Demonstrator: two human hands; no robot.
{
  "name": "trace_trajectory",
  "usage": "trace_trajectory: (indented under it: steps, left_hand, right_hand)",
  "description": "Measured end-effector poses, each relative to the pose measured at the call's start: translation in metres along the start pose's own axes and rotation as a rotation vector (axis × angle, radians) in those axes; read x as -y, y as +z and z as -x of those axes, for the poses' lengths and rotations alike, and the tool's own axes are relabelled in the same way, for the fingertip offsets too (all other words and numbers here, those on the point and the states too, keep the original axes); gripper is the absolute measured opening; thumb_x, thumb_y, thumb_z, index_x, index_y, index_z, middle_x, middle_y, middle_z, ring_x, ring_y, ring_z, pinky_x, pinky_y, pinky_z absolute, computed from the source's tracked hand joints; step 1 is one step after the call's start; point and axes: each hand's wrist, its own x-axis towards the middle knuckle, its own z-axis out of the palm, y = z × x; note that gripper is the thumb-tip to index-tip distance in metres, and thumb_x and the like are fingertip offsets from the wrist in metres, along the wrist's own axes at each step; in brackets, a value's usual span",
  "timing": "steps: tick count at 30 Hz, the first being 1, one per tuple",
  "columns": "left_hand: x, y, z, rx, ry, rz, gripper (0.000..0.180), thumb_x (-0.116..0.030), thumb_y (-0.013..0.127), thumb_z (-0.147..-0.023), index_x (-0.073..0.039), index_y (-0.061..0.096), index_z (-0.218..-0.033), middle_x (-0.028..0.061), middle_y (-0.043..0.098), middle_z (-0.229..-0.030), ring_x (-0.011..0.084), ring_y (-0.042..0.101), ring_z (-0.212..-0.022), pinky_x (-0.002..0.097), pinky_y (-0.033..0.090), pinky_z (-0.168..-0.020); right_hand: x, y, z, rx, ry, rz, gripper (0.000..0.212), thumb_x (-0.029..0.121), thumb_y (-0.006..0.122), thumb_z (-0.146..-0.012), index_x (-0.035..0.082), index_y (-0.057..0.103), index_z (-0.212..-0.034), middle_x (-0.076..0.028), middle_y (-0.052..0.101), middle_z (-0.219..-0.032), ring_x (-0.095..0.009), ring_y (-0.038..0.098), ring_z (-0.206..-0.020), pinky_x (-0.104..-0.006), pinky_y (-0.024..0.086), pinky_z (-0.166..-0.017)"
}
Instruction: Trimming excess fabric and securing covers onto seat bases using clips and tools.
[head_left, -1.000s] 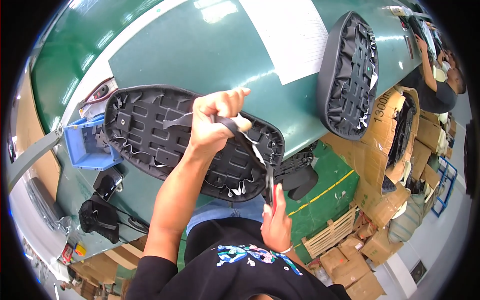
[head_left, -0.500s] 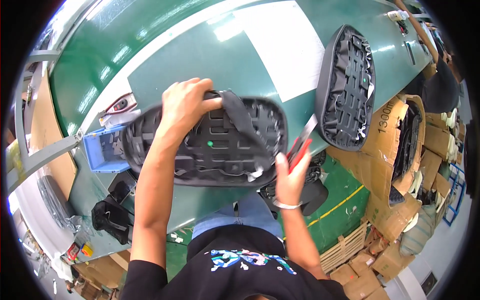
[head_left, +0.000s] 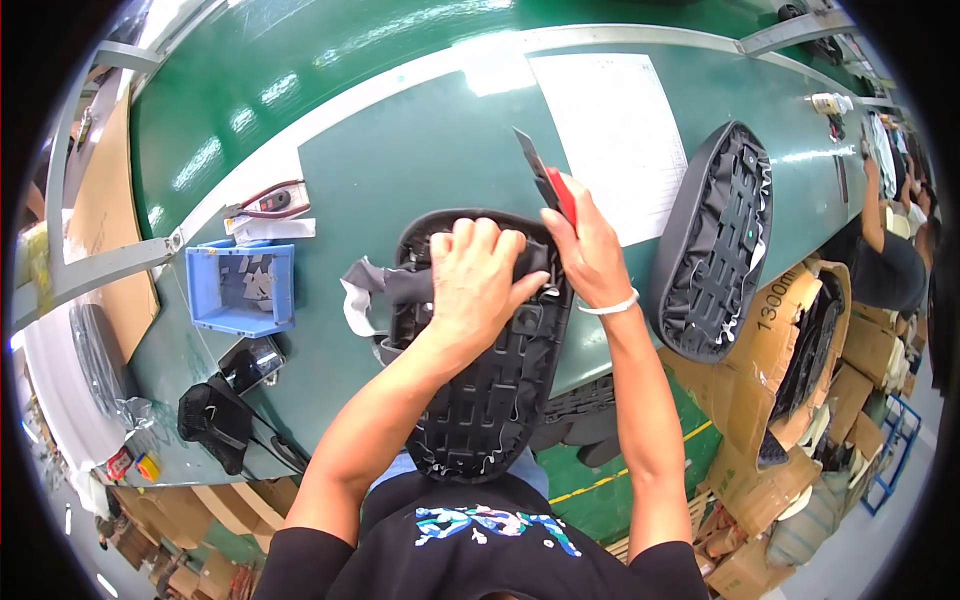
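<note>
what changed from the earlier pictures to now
The black pad turned from crosswise to lengthwise; the left hand now covers part of its far end. The right hand moved forward to the pad's far right corner, still gripping the red-handled cutter. The second pad and blue bin stayed put.

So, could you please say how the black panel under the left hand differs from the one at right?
The left hand is on the near panel; no hand touches the right panel. A loose fabric strip juts past the near panel's left edge; none shows on the right panel. The right panel shows a broad smooth side wall; the near panel shows little. Both are black, with gridded faces showing.
</note>
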Motion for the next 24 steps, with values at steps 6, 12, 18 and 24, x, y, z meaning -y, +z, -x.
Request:
trace_trajectory:
  steps: [6, 12, 18, 24]
  left_hand:
    - [0.021, -0.002, -0.005, 0.044, 0.072, 0.111, 0.028, -0.026, 0.077, -0.066, -0.009, 0.057, -0.057, 0.0014, 0.05, -0.059, 0.0205, 0.048, -0.069, 0.0366, 0.034, -0.071]
    - [0.035, -0.035, -0.029, 0.449, -0.271, 0.867, 0.029, -0.018, 0.069, -0.073, 0.0, 0.054, -0.055, 0.0061, 0.048, -0.054, 0.0172, 0.042, -0.051, 0.0343, 0.034, -0.055]
    - [0.032, -0.11, -0.07, 0.363, -0.005, 0.811, 0.032, -0.013, 0.064, -0.073, -0.001, 0.044, -0.052, 0.0001, 0.037, -0.048, 0.0079, 0.034, -0.047, 0.031, 0.035, -0.05]
    - [-0.009, -0.159, -0.108, 0.486, 0.174, 0.813, 0.025, -0.021, 0.072, -0.061, 0.0, 0.06, -0.069, 0.0001, 0.034, -0.059, 0.0152, 0.035, -0.05, 0.0297, 0.027, -0.049]
  right_hand:
    - [0.017, -0.064, 0.036, 0.191, -0.049, 0.331, 0.052, 0.013, 0.063, -0.085, 0.021, 0.049, -0.135, -0.007, 0.061, -0.078, -0.029, 0.062, -0.065, -0.039, 0.049, -0.054]
    - [0.026, -0.075, 0.027, 0.548, -0.068, 0.639, 0.057, 0.013, 0.058, -0.088, 0.037, 0.044, -0.138, -0.01, 0.046, -0.064, -0.029, 0.054, -0.05, -0.0391, 0.042, -0.044]
    - [0.049, -0.039, 0.098, 0.334, 0.157, 0.613, 0.065, 0.01, 0.062, -0.086, 0.019, 0.035, -0.145, -0.013, 0.053, -0.069, -0.033, 0.055, -0.052, -0.0446, 0.043, -0.046]
    - [0.083, -0.005, 0.146, 0.258, 0.487, 0.457, 0.065, 0.004, 0.057, -0.088, 0.007, 0.027, -0.145, -0.021, 0.057, -0.124, -0.04, 0.064, -0.087, -0.0436, 0.052, -0.062]
